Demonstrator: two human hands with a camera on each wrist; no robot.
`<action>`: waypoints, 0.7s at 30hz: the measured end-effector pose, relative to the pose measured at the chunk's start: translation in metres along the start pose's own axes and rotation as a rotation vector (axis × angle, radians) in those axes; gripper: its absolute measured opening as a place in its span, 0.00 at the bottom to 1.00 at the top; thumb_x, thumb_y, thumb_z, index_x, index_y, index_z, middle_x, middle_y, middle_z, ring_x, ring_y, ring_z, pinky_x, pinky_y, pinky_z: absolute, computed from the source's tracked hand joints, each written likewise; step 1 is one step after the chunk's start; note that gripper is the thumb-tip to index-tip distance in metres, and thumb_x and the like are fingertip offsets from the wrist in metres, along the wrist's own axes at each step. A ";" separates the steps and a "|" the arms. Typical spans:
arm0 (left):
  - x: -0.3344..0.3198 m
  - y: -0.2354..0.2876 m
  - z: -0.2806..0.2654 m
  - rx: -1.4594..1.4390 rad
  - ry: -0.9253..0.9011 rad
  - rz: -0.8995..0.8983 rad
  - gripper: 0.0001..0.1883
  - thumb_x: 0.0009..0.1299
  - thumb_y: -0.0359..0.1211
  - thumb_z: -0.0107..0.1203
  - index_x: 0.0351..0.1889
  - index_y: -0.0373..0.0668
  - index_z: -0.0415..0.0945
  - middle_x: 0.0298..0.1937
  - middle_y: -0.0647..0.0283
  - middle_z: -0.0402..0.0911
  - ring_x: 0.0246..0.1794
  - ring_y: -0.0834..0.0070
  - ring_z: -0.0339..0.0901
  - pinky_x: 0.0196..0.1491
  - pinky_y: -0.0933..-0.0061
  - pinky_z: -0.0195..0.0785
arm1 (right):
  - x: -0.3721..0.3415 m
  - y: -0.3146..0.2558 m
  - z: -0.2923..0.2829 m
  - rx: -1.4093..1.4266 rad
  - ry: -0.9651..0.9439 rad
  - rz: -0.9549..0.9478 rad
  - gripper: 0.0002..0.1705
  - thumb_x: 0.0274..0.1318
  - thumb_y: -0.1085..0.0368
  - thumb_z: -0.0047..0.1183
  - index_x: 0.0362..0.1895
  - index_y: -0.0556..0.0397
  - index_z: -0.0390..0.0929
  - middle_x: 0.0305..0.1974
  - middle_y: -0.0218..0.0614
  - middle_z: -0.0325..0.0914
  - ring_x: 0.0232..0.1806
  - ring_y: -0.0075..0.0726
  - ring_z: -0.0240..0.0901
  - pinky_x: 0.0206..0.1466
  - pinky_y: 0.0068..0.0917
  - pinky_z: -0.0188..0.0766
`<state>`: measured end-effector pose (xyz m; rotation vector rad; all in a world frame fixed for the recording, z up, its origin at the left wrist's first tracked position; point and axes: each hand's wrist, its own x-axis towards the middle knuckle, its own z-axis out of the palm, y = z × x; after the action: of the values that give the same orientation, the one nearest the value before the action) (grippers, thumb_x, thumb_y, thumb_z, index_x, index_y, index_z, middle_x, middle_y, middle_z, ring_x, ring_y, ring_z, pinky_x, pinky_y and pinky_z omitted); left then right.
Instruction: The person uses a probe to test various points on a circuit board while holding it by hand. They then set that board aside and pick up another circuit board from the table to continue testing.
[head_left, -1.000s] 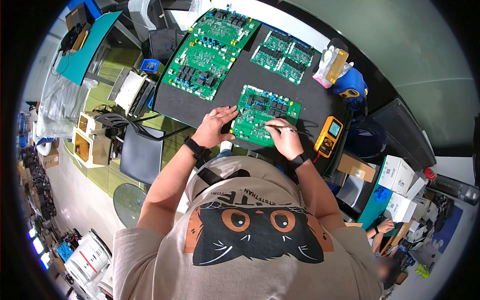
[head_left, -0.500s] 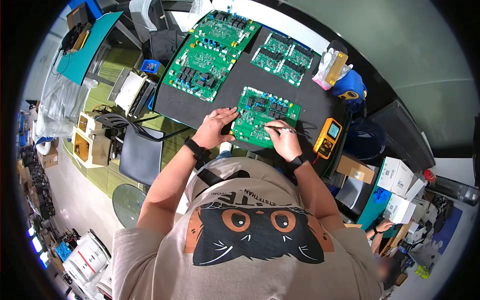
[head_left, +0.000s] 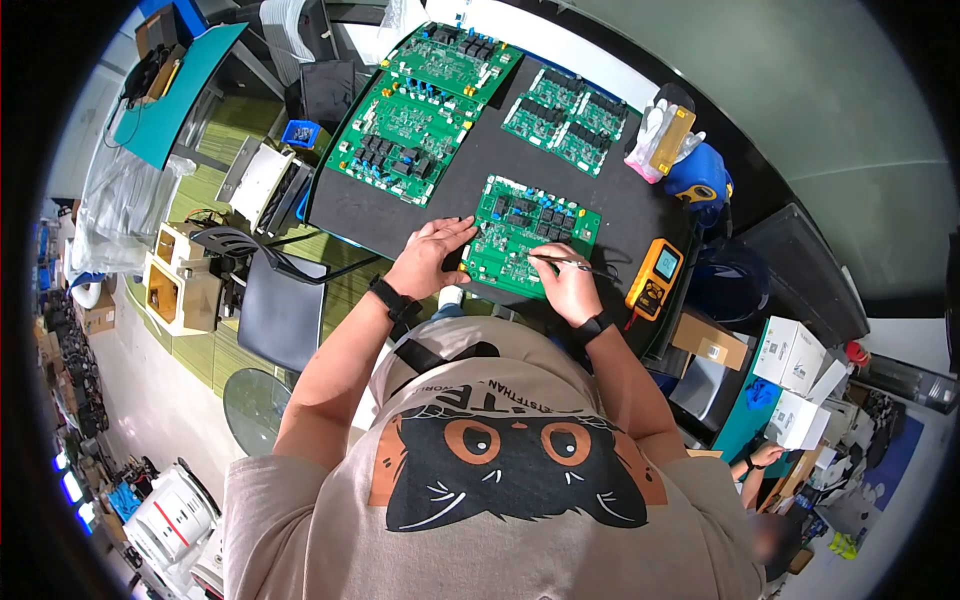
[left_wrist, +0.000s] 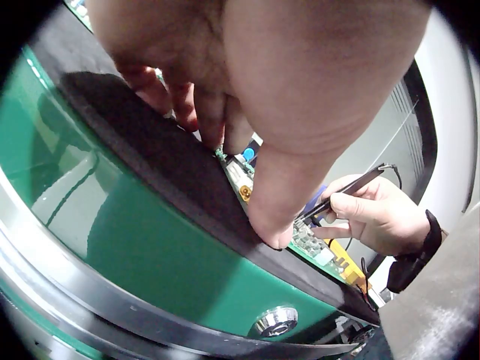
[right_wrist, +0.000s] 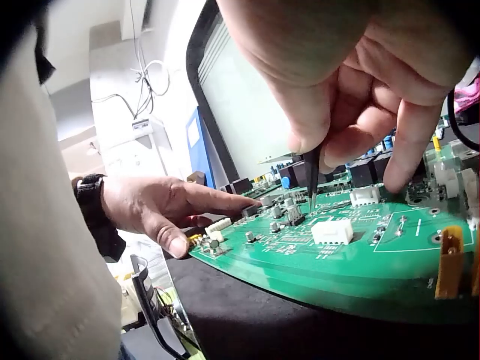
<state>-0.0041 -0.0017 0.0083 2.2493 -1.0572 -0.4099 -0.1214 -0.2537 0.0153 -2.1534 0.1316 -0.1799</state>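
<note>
In the head view a green circuit board point(head_left: 510, 262) lies on the dark mat in front of me, with black relays and white connectors on it. My left hand point(head_left: 432, 252) rests at its left edge, fingers extended over the rim and thumb at the near corner. A slim black test probe point(right_wrist: 312, 176) is pinched in my right hand point(head_left: 570, 285), its fine tip down among small parts on the board. From the probe's back end a thin cable loops away in the left wrist view. One finger of the right hand reaches down to the board surface.
An orange multimeter point(head_left: 656, 278) lies right of the board. Larger green boards point(head_left: 400, 140) cover the table's left side, and a panel of smaller boards point(head_left: 568, 115) lies at the back. Gloves point(head_left: 655, 125) and a blue device point(head_left: 702, 175) stand at the back right.
My right hand has shifted very slightly left with the probe, its tip staying over the same area of the board. The left hand has stayed at the board's edge.
</note>
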 end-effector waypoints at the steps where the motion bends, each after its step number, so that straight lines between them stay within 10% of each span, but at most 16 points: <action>1: 0.000 0.000 0.000 -0.002 -0.003 -0.002 0.47 0.47 0.35 0.77 0.70 0.44 0.71 0.74 0.63 0.69 0.73 0.59 0.64 0.72 0.57 0.59 | 0.000 0.000 0.000 0.000 0.000 -0.001 0.06 0.61 0.68 0.59 0.39 0.57 0.82 0.38 0.44 0.83 0.42 0.50 0.80 0.47 0.39 0.75; 21: 0.000 0.004 -0.003 -0.010 -0.025 -0.025 0.47 0.48 0.35 0.77 0.70 0.45 0.71 0.75 0.63 0.69 0.74 0.59 0.63 0.72 0.56 0.57 | 0.002 -0.001 -0.003 -0.008 -0.026 -0.019 0.06 0.61 0.69 0.59 0.40 0.59 0.82 0.38 0.43 0.83 0.41 0.44 0.81 0.45 0.33 0.76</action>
<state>-0.0048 -0.0024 0.0135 2.2558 -1.0384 -0.4538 -0.1199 -0.2557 0.0179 -2.1643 0.0965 -0.1626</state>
